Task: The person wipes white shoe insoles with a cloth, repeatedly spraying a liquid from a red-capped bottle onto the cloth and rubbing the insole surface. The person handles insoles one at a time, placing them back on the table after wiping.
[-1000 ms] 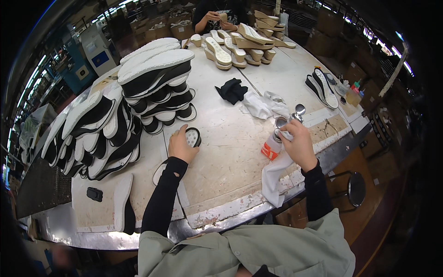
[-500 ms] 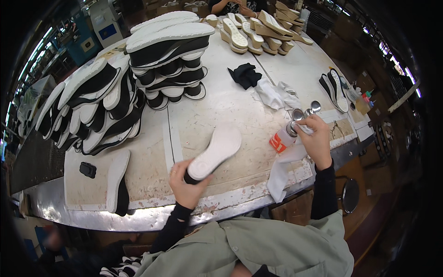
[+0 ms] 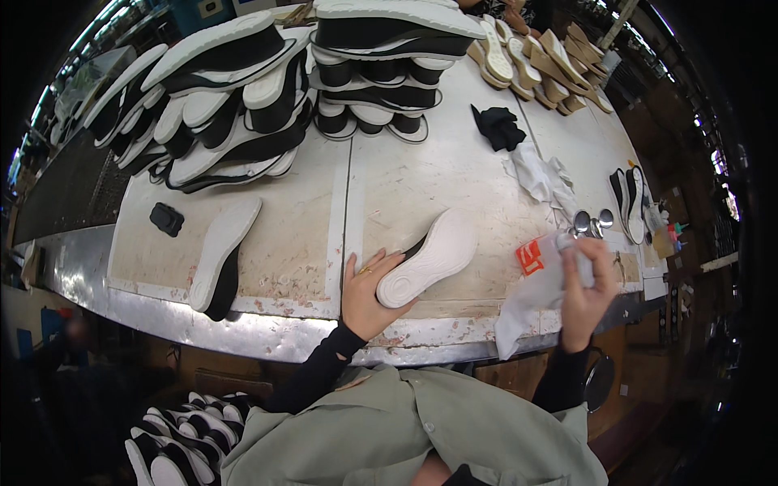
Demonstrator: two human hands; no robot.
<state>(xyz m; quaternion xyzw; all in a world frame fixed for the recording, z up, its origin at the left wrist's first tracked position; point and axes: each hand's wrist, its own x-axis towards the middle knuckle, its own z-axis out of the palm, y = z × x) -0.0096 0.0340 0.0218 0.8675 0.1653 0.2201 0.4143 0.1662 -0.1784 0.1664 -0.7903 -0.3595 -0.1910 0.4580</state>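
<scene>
My left hand (image 3: 369, 296) grips the heel end of a wedge shoe sole (image 3: 429, 257), white on its upturned face with black along the side. The toe end points away to the right. My right hand (image 3: 590, 293), slightly blurred, is closed in a pinch on a small white cloth (image 3: 565, 242) beside a clear bottle with an orange label (image 3: 531, 256). The fingers and cloth partly cover the bottle's top. Below it, a longer white cloth (image 3: 512, 322) droops over the table's front edge. Another white-and-black sole (image 3: 219, 263) lies to the left.
Stacked white-and-black soles (image 3: 381, 77) and a heap of similar ones (image 3: 219, 121) fill the back left. Tan wedge soles (image 3: 539, 69) lie at the far right, near another person's hands. A black cloth (image 3: 498, 128), crumpled white cloth (image 3: 539, 174) and round silver lids (image 3: 582, 223) sit nearer.
My view has turned, shifting the table scene rightward and upward. My left hand still holds the sole, now lying across its heel side. My right hand, with the small cloth, stays by the bottle.
</scene>
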